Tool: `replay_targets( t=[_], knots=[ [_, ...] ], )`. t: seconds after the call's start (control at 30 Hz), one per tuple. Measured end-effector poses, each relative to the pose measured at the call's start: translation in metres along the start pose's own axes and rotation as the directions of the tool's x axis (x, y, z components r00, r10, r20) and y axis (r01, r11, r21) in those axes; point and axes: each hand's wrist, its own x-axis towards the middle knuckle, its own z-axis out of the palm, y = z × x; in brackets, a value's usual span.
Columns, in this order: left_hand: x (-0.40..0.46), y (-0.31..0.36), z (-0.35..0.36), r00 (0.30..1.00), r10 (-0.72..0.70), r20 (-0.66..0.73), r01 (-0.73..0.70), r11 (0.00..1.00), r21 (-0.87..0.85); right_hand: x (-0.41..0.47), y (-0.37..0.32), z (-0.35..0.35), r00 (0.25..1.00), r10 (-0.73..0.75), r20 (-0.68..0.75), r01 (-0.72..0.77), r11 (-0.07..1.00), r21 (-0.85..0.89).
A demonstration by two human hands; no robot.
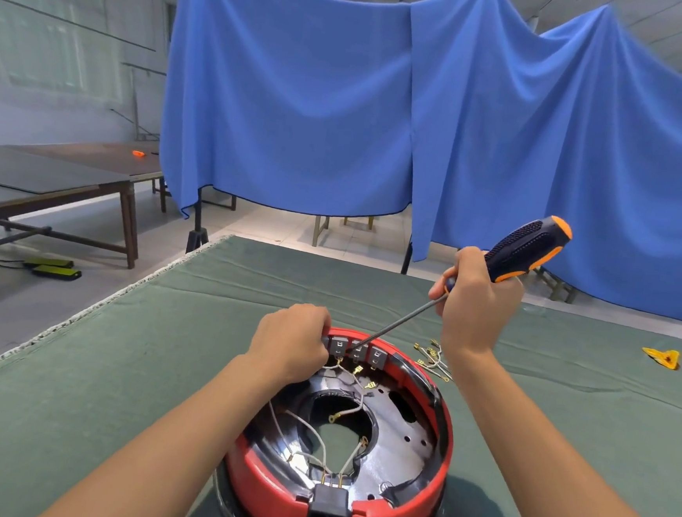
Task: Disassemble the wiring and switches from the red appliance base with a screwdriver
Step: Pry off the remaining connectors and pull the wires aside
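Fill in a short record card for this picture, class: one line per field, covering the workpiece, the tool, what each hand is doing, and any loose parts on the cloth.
workpiece: red appliance base, open side up on the green cloth
tool: screwdriver, tip at the middle grey switch
right hand: grips the screwdriver
left hand: curled over the base's far rim beside the switches
loose parts: bundle of removed wires right of the base
still attached: black socket on the near rim

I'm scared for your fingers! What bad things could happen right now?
1. The screwdriver tip sits at the grey switches, right beside the left hand gripping the rim. A slip might jab those fingers.
2. The right hand holds the tool at a slant, so it may skid off.
3. Prying could tilt the red base, or tug the thin wires loose.
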Motion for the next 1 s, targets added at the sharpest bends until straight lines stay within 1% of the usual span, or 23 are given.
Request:
replay_targets(
  t=[0.07, 0.13, 0.2, 0.27, 0.37, 0.47, 0.57, 0.77, 0.9, 1.0],
  knots=[
    [-0.001, 0.003, -0.004, 0.999, -0.037, 0.023, 0.035, 0.997, 0.068, -0.005, 0.002, 0.0, 1.0, 0.017, -0.001, -0.017, 1.0, 0.025],
    [-0.006, 0.006, -0.007, 0.993, -0.107, 0.045, 0.101, 0.987, 0.129, -0.011, 0.004, 0.001, 0.999, 0.047, -0.009, -0.047, 0.998, 0.049],
    [-0.012, 0.007, -0.005, 0.984, -0.171, 0.058, 0.164, 0.98, 0.116, -0.015, 0.006, 0.001, 0.996, 0.085, -0.021, -0.084, 0.994, 0.067],
    [-0.018, 0.003, 0.0, 0.981, -0.191, 0.039, 0.188, 0.98, 0.065, -0.019, 0.007, 0.002, 0.994, 0.105, -0.018, -0.104, 0.992, 0.076],
    [-0.017, -0.004, 0.0, 0.989, -0.15, 0.019, 0.149, 0.989, 0.024, -0.023, 0.005, 0.003, 0.997, 0.07, -0.009, -0.069, 0.994, 0.088],
    [-0.012, -0.007, 0.0, 0.996, -0.06, 0.059, 0.061, 0.998, -0.007, -0.026, 0.004, -0.002, 1.0, -0.006, 0.002, 0.006, 0.997, 0.083],
    [-0.009, -0.006, 0.001, 0.998, -0.004, 0.071, 0.005, 1.0, -0.021, -0.027, 0.007, -0.005, 1.0, -0.011, -0.021, 0.013, 0.993, 0.121],
    [-0.002, -0.006, 0.005, 0.999, 0.013, 0.053, -0.011, 1.0, -0.026, -0.023, 0.014, -0.011, 0.993, 0.015, -0.12, 0.002, 0.99, 0.14],
    [0.001, -0.008, 0.007, 0.999, -0.001, 0.051, 0.002, 0.999, -0.032, -0.015, 0.018, -0.014, 0.992, 0.015, -0.127, 0.0, 0.993, 0.115],
    [0.002, -0.007, 0.008, 0.999, -0.007, 0.046, 0.009, 0.999, -0.035, -0.014, 0.023, -0.015, 0.987, 0.052, -0.152, -0.031, 0.99, 0.137]
  ],
)
